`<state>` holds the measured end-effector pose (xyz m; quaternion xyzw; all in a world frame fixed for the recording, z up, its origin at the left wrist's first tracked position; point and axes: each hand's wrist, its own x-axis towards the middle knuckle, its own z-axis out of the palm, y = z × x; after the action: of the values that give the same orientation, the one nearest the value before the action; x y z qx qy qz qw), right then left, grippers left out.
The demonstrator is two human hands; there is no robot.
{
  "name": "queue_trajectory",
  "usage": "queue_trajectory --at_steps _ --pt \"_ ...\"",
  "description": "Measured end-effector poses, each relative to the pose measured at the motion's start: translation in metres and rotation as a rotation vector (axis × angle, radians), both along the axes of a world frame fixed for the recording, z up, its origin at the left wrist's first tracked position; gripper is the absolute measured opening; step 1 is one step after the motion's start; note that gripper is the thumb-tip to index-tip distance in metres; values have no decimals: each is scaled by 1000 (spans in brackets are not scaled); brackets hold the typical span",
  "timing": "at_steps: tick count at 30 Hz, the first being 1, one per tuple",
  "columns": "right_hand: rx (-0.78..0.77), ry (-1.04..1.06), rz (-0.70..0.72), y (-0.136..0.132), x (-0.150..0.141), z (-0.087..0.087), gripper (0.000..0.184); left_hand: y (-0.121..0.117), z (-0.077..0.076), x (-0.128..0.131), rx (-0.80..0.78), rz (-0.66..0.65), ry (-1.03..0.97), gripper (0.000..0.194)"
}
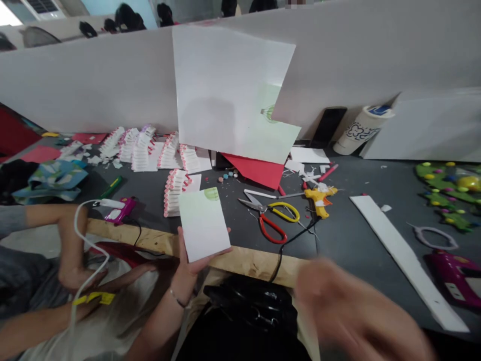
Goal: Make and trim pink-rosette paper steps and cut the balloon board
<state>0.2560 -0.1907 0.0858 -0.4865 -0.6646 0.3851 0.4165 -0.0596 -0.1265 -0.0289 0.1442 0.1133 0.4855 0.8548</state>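
Observation:
My left hand grips a small white card by its lower edge, with a pale green tint and a printed green balloon at the top. A thin bracelet circles that wrist. My right hand is a large blur close to the camera at the lower right, above the table's front edge, and its fingers cannot be made out. It seems to hold nothing. A large white sheet with the same balloon print stands upright behind the table's middle, against the grey partition.
Red-handled scissors, a yellow glue gun, and stacks of pink-edged cards lie on the grey table. A wooden beam runs along its front edge. A co-worker's arms reach in at the left.

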Motion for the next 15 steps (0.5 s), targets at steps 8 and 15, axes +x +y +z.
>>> queue_trajectory --at_steps 8,15 --pt "220 -832 -104 119 -1 -114 29 8 -12 -5 109 -77 -59 88" --pt "323 -832 -92 131 4 -114 14 6 -19 -2 162 -64 -56 92"
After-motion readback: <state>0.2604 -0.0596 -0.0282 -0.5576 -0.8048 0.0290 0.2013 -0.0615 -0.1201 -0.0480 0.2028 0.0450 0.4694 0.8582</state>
